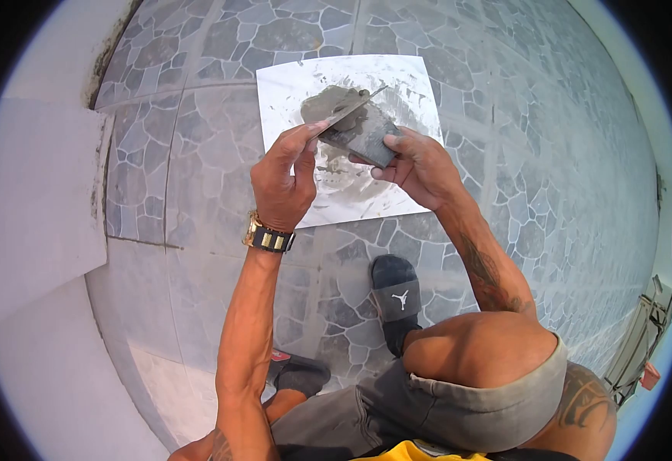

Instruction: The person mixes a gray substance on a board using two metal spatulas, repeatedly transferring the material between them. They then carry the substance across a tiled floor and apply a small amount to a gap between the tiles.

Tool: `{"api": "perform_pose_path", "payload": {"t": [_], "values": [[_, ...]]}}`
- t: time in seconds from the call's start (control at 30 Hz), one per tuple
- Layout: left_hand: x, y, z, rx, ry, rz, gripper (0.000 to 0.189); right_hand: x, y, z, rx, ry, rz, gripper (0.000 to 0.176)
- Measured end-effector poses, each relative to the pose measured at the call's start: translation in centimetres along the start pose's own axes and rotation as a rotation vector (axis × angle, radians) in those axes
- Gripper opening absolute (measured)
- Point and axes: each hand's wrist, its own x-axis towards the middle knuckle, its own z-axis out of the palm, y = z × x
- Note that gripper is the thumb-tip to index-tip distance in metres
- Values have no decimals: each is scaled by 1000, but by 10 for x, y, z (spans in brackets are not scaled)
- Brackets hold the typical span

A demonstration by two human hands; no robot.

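Observation:
Pinched between the fingers of my left hand (284, 175) is a thin flat grey plate (357, 106), seen nearly edge-on and smeared with paste. My right hand (422, 163) grips a dark rectangular slab (376, 137) by its right end, thumb on top and fingers below. Wet grey paste coats part of the slab's face, and the thin plate overlaps its upper left edge in this view. Under both hands lies a white sheet (278, 84) on the floor, bearing a patch of wet grey paste (317, 106) and many smears.
Grey stone-patterned tiles (536, 154) cover the floor. My feet, in dark slides (394, 280), stand close to the sheet. A white wall (36, 177) with a step runs along the left. A metal frame (643, 338) and a small red object (650, 376) are at the far right.

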Motion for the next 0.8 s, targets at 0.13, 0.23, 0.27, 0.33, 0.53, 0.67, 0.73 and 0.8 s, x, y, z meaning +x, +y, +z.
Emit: {"api": "perform_pose_path", "payload": {"t": [0.13, 0.23, 0.27, 0.33, 0.53, 0.67, 0.73, 0.8], "values": [[-2, -4, -9, 20, -127, 129, 45, 7, 1, -9, 30, -63, -22, 40], [-3, -6, -13, 93, -189, 207, 48, 7, 3, -17, 47, -70, -42, 43], [-3, -7, -14, 115, -204, 222, 48, 7, 4, -20, 50, -72, -34, 43], [-7, -11, -16, 155, -224, 239, 48, 6, 5, -23, 54, -76, -20, 44], [-30, -30, -13, 221, -201, 101, 46, 3, 6, -33, 49, -119, -5, 45], [-47, -37, -13, 276, -93, -194, 34, 4, 6, -42, 23, -70, -36, 47], [-50, -39, -10, 231, 10, -341, 30, 2, 0, -43, -18, -37, -46, 48], [-49, -40, -10, 104, 54, -491, 30, -2, -4, -41, -55, -13, -80, 48]]}}
